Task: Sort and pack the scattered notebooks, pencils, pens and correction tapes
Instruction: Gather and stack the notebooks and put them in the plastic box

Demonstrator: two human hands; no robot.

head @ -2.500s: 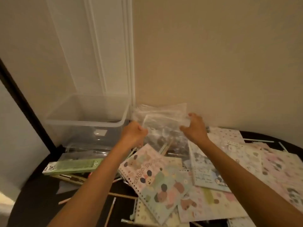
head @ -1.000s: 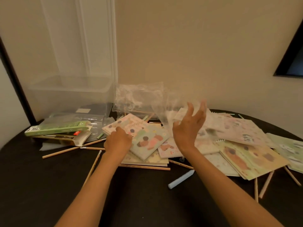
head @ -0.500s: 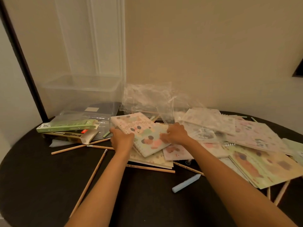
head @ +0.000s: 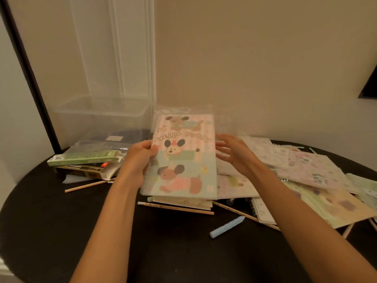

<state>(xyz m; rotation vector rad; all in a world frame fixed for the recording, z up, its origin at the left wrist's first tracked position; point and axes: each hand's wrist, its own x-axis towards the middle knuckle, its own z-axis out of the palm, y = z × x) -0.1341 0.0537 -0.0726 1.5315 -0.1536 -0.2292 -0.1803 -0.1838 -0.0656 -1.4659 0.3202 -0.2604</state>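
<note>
Two bare hands work over a dark round surface [head: 51, 231] set against a beige wall [head: 265, 58]. At far left a dark post [head: 26, 68] slants up the wall, with white panelled trim [head: 122, 48] beside it.

A clear plastic bin [head: 98, 111] stands at the back left of the surface, against the trim. A pale label shows through its wall, and whatever else it holds cannot be made out. In front of the bin a green box [head: 83, 157] lies on an open brown carton [head: 85, 171], whose contents are too dim to tell. A wooden pencil [head: 85, 186] lies just in front of the carton.

The left hand [head: 138, 160] has its grip clamped on the left edge of a puppy notebook [head: 183, 160], thumb on the cover. The book is raised and tilted over the pile, its "HELLO PUPPY" cover facing the camera. Crumpled clear plastic [head: 179, 110] shows just above its top edge.

The right hand [head: 234, 154] hovers just beside the book's right edge, grip apart and fingers spread. Whether it touches the cover cannot be told.

Below, a second pencil [head: 175, 208] lies along the front of the pile. A pale blue pen [head: 226, 227] lies alone near the right forearm. Further right, loose notebooks [head: 310, 170] overlap out to the rim. A dark frame corner [head: 370, 86] cuts into the wall at far right.
</note>
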